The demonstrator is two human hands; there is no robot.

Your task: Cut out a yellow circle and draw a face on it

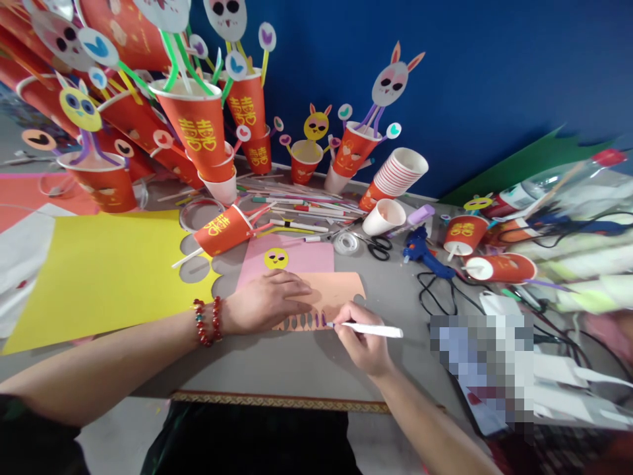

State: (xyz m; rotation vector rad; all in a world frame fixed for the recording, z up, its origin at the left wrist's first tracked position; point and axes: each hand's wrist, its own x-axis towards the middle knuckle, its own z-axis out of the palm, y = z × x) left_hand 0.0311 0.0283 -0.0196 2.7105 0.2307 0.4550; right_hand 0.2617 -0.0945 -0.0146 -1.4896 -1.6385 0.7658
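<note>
My left hand lies flat with fingers stretched over a peach sheet of paper, pressing it to the table. In my right hand is a white marker, pinched near its tip. The tip meets the sheet close to its lower edge, beside small purple oval outlines. Several narrow cut-out holes run along that edge to the left. Behind the peach sheet lies a pink sheet, with a round yellow paper face on it.
A large yellow sheet with round holes covers the left side. Red paper cups with paper animal heads stand behind. Loose markers, black-handled scissors, tape and a blue glue gun with a black cord lie about.
</note>
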